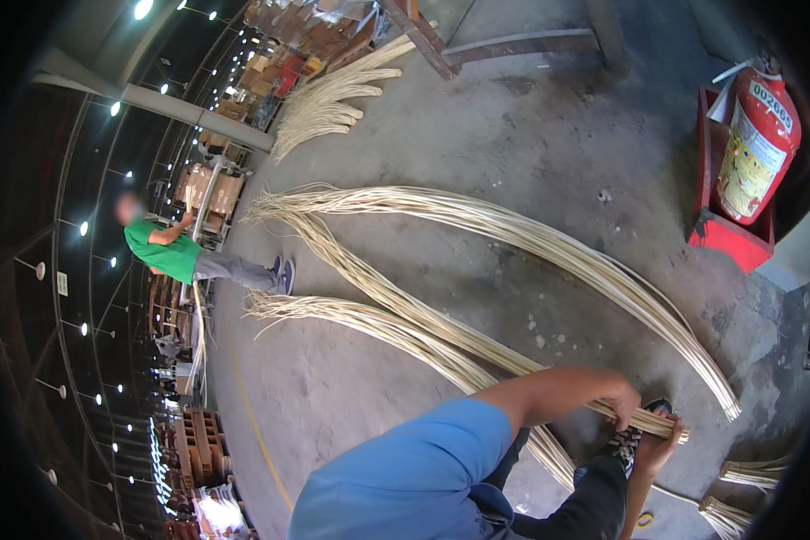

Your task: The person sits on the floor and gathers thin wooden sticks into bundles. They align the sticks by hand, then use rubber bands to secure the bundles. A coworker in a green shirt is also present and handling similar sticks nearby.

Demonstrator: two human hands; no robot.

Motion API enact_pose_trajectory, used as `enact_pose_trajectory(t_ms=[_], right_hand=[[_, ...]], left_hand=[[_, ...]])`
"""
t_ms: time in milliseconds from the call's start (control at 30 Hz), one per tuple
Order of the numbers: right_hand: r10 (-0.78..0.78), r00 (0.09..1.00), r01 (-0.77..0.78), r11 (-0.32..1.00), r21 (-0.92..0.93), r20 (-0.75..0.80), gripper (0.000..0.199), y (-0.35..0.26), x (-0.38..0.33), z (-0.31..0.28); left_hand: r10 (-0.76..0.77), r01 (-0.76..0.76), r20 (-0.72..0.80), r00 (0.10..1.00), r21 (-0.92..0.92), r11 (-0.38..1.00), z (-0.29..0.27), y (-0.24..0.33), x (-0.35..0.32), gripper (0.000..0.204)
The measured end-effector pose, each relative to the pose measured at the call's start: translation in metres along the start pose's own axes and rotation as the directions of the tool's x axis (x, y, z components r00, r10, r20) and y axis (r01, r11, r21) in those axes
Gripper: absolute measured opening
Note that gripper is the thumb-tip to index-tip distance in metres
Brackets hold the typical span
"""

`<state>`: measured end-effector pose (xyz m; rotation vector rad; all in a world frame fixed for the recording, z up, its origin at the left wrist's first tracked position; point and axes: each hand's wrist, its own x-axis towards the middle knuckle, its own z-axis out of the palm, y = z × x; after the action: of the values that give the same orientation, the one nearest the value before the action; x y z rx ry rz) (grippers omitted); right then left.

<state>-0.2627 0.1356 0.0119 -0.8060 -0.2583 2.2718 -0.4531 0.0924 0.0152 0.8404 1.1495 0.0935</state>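
Cane bundle (441, 322) held near one end

Left hand (623, 403) closed over the strands, right hand (659, 447) wrapped round them at the very tip. Cannot tell each finger's exact position, with some hidden behind the cane. Near end just over a shoe (628, 443); the remaining length trailing away to the left of the hands along the floor (342, 432), frayed at the far tips.

Probably light for its length, springy and fairly stiff, smooth enough for slipping between single strands. Likely to sag and sway if lifted by one end only; hardly fragile, yet prone to kinks under a sharp bend. Best gripped with both hands a little apart on the tight, even part, not by the loose far tips.

Beyond the hands, a curved bundle (513, 225); to their left, a third bundle (414, 342); farther off, above and to the right, an extinguisher (756, 148).
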Motion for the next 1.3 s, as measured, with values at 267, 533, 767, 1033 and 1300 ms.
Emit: enact_pose_trajectory(t_ms=[267, 533, 767, 1033, 1300], right_hand=[[-0.141, 0.985, 0.153, 0.981, -0.116, 0.104, 0.023, -0.067, 0.001, -0.037], [-0.264, 0.946, 0.159, 0.884, -0.44, -0.188, 0.047, -0.112, -0.001, -0.052], [-0.587, 0.805, 0.16, 0.352, -0.922, -0.084, 0.059, -0.122, 0.022, -0.033], [-0.575, 0.785, 0.208, -0.106, -0.972, 0.23, 0.042, -0.172, -0.004, -0.002], [-0.533, 0.714, 0.21, -0.455, -0.865, 0.453, 0.031, -0.172, -0.029, 0.003]], left_hand=[[0.191, -0.174, -0.052, 0.98, 0.234, 0.956, 0.017, 0.061, 0.012, 0.023], [0.125, -0.107, -0.144, 0.982, 0.127, 0.986, 0.034, 0.081, 0.042, 0.02], [0.385, -0.277, -0.406, 0.829, 0.3, 0.913, -0.005, 0.058, 0.044, 0.036], [0.16, -0.15, 0.029, 0.987, -0.225, 0.963, -0.005, 0.088, 0.057, 0.015], [0.095, -0.072, 0.078, 0.992, -0.259, 0.963, 0.007, 0.081, 0.048, 0.01]])
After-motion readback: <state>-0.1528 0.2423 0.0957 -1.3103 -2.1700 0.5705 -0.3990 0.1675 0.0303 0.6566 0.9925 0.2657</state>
